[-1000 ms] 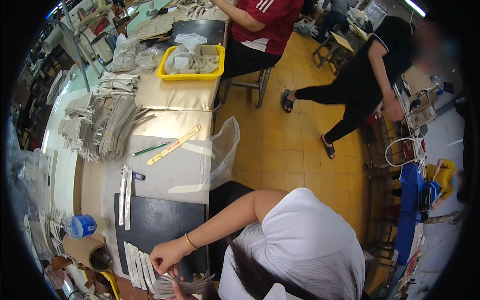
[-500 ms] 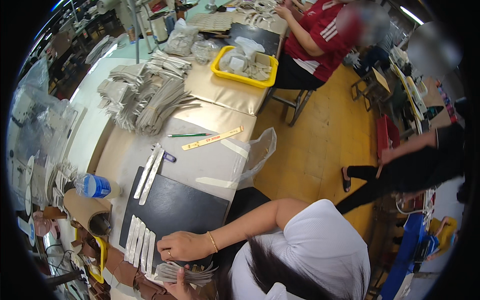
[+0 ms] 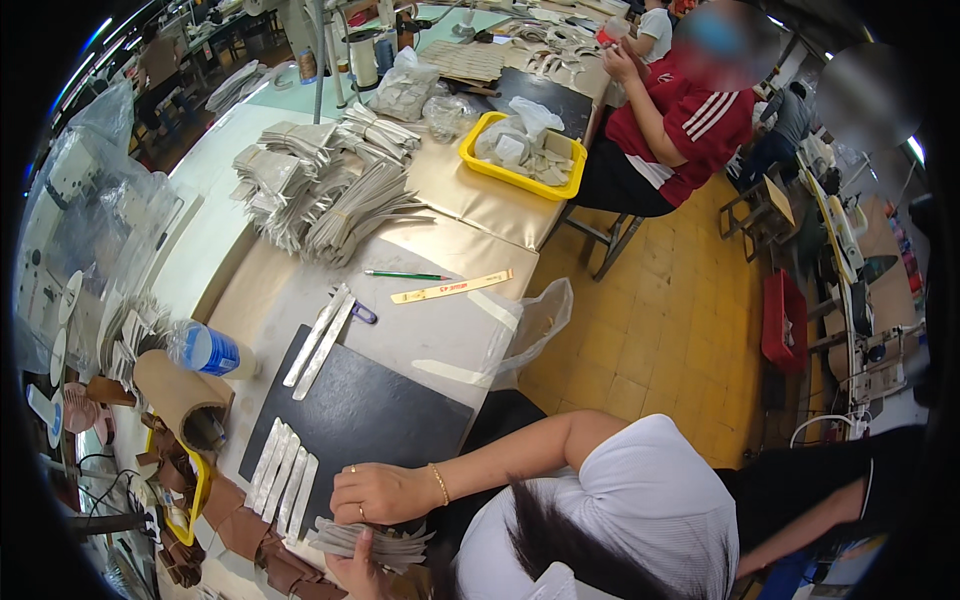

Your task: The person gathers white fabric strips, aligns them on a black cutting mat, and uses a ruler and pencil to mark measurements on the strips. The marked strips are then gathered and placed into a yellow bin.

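Observation:
My left hand (image 3: 358,572) grips a bundle of grey-white strips (image 3: 385,546), its thumb laid over the top. Against the far side of that bundle rests my right hand (image 3: 378,494), fingers curled down and their tips hidden. Just left of my hands, several shiny pale strips (image 3: 281,478) lie side by side, partly on a black mat (image 3: 385,400). Two more pale strips (image 3: 319,335) lie at the mat's far edge, beside a small purple-handled tool (image 3: 363,314).
Beyond the mat lie a green pencil (image 3: 408,275), a yellowish ruler (image 3: 450,287) and stacked strip bundles (image 3: 320,190). A yellow tray (image 3: 520,183) sits farther off. At left are a bottle (image 3: 212,350), a cardboard tube (image 3: 180,395) and brown scraps (image 3: 240,530). A co-worker in red (image 3: 690,115) sits beyond.
The whole view has shifted slightly, so the table sits farther right. My right hand's fingers are curled in closer to the bundle. A person in black has moved to the lower right.

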A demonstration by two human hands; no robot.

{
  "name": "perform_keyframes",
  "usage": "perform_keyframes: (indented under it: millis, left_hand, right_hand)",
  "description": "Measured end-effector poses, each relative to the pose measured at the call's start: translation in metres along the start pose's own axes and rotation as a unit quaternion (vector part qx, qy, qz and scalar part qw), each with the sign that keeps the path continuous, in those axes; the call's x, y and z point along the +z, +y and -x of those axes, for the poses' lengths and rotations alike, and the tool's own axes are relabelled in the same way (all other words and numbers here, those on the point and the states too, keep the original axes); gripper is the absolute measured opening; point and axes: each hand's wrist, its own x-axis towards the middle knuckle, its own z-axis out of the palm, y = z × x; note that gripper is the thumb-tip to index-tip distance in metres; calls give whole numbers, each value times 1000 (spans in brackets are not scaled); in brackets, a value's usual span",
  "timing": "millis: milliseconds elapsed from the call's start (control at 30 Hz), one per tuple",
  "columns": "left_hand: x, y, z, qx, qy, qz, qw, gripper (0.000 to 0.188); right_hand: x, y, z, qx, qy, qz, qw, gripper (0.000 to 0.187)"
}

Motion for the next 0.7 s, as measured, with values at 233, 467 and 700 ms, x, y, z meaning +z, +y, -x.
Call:
perform_keyframes:
  millis: [233, 467, 700]
  left_hand:
    - [-2, -7, 1, -11, 42, -22, 999, 36]
    - [12, 9, 9, -25, 39, 4, 999, 35]
    - [7, -17, -1, 68, 29, 52, 996, 42]
  right_hand:
    - [7, -2, 7, 137, -60, -71, 986, 8]
    - [-3, -6, 1, 110, -50, -91, 988, 16]
    - [-14, -4, -5, 81, -84, -63, 991, 20]
